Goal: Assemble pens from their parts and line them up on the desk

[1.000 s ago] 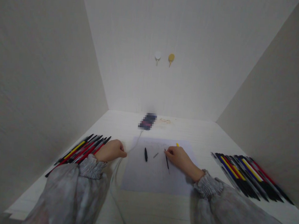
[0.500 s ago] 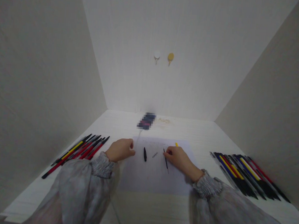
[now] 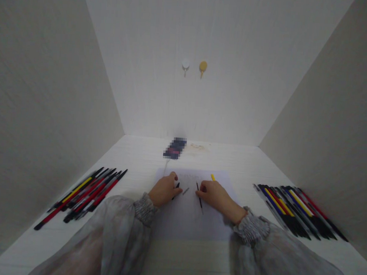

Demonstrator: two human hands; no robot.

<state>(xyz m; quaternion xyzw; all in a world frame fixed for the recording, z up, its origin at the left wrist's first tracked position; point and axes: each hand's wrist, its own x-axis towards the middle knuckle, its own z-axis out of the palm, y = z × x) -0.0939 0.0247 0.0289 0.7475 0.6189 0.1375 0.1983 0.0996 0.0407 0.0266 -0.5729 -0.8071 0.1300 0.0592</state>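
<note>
A white sheet of paper [image 3: 191, 217] lies on the table in front of me. My left hand [image 3: 164, 190] rests on its left part, fingers curled onto a short black pen piece [image 3: 176, 187]. A small grey part [image 3: 185, 191] lies just to the right of it. My right hand [image 3: 214, 194] pinches a thin black refill [image 3: 199, 195] that points toward me. A yellow pen piece [image 3: 212, 177] pokes out behind that hand.
A row of red, black and yellow pens [image 3: 83, 191] lies at the left. Another row of several pens [image 3: 294, 208] lies at the right. A blurred dark device [image 3: 174, 148] with a cable sits at the back. Two round hooks [image 3: 194, 66] hang on the wall.
My left hand has moved right, from beside the left pens onto the paper, and now covers the black pen piece. My right hand has stayed on the refill. The view has shifted a little.
</note>
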